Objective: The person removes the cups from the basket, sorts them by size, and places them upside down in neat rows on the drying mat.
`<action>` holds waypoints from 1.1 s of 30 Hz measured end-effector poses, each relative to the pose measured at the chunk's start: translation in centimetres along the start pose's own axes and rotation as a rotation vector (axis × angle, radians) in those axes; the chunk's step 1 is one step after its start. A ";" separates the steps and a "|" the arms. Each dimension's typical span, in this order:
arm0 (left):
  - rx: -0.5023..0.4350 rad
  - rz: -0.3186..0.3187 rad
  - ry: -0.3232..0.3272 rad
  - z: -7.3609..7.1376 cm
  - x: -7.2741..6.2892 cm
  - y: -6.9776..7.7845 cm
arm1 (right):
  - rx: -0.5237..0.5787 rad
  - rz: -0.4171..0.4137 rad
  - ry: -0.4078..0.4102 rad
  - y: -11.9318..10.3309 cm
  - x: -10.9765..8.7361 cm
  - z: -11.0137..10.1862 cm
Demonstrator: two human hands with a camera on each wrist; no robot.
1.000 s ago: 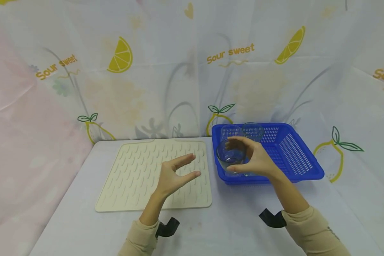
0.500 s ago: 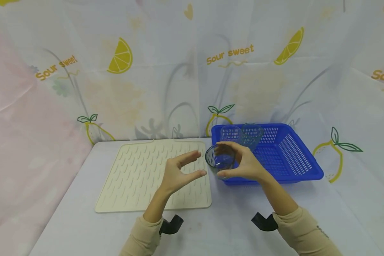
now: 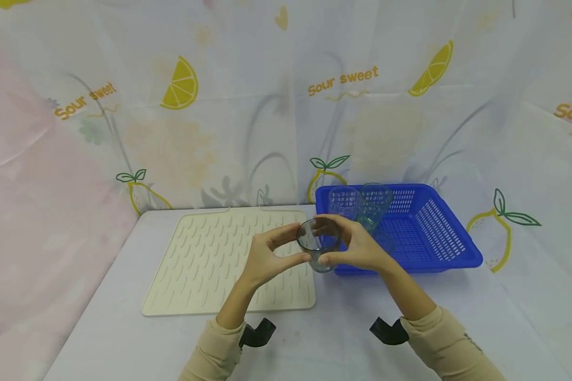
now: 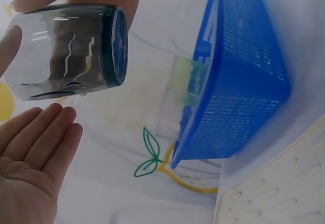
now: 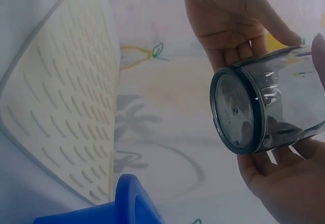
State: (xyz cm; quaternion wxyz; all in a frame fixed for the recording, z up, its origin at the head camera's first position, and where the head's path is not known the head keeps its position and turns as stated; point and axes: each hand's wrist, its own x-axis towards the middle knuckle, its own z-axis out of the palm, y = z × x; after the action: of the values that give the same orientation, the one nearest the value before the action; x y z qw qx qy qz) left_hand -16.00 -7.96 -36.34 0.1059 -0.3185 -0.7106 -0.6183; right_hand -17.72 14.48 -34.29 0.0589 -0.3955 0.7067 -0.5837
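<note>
A smoky grey glass tumbler [image 3: 318, 235] is held up in front of the blue basket's left end. My right hand [image 3: 359, 247] grips it, thumb in front and fingers round the far side. From the left, my left hand [image 3: 267, 256] reaches toward it, its thumb and fingertips right at the glass. In the left wrist view, the fingers of that left hand [image 4: 35, 158] are straight, with a gap between them and the tumbler [image 4: 71, 51]. The right wrist view shows the tumbler's thick round base [image 5: 236, 112].
A blue plastic basket [image 3: 457, 254] stands on the right, with several glasses inside, among them a clear glass [image 3: 344, 198] and a greenish one [image 3: 375, 201]. A cream ridged drying mat [image 3: 229, 264] lies on the white-covered table to the left. Behind hangs a lemon-print cloth [image 3: 248, 132].
My right hand has brought the tumbler out of the basket, leftward and slightly nearer. My left hand has shifted a little to the right, so both hands now meet at the glass.
</note>
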 end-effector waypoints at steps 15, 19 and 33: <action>-0.014 -0.127 -0.102 -0.1 0.1 0.9 | -0.027 0.015 -0.118 0.0 0.2 -0.5; -0.026 -0.137 -0.144 -0.1 0.3 1.0 | -0.014 0.007 -0.149 0.2 0.2 -0.6; -0.049 -0.141 -0.212 -0.1 0.9 1.4 | 0.018 -0.039 -0.105 0.7 0.2 0.1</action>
State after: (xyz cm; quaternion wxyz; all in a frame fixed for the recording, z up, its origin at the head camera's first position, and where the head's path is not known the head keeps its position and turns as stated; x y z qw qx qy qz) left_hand -15.90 -7.74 -34.67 -0.0212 -0.3340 -0.7232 -0.6041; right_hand -18.11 14.26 -34.87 0.0883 -0.4387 0.6896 -0.5694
